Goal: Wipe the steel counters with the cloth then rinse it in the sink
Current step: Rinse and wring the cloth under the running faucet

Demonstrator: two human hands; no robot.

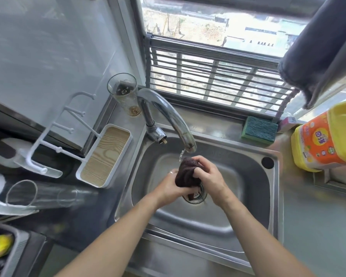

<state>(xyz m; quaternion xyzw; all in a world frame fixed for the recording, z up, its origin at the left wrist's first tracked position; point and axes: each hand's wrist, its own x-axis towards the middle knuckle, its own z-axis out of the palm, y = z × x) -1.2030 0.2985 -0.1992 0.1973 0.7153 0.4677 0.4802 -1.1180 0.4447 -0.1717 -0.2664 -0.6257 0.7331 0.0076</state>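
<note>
- Surroundings, L side of frame: a white tray point(104, 156) w/ a wood-grain insert is seen just beside the sink point(238, 176) rim; a white hook rack point(54, 132) is attached to it, angled up-left.
- A tall clear cup point(124, 92) w/ a little brown liquid at the bottom is stood behind the tap point(168, 118), upper centre-left.
- A clear glass point(38, 193) is laid on its side at lower left, on the dark counter.
- A green-and-yellow sponge point(259, 129) is set on the sink's back ledge, right of centre, under the window bars point(214, 76).
- A yellow detergent bottle point(324, 140) w/ an orange label is stood at the right edge; a grey towel point(318, 48) is hung above it, upper right.
- Obstruction: the drain strainer point(197, 195) is partly hidden by the cloth point(188, 173) and both hands.
- Counts: 1 sink, 1 tap, 1 cloth, 1 sponge, 1 bottle, 2 clear vessels, 2 hands.
- The cloth: dark brown, textured, bunched into a wad; wet look. It is held over the drain, mid-frame, w/ a thin water stream falling onto its top from the spout.
- Left hand point(169, 187): the cloth's lower part is gripped, fingers curled round it; a ring is seen on one finger.
- Right hand point(210, 177): the upper part is gripped, fingers curled and pressed together over the wad.
</note>
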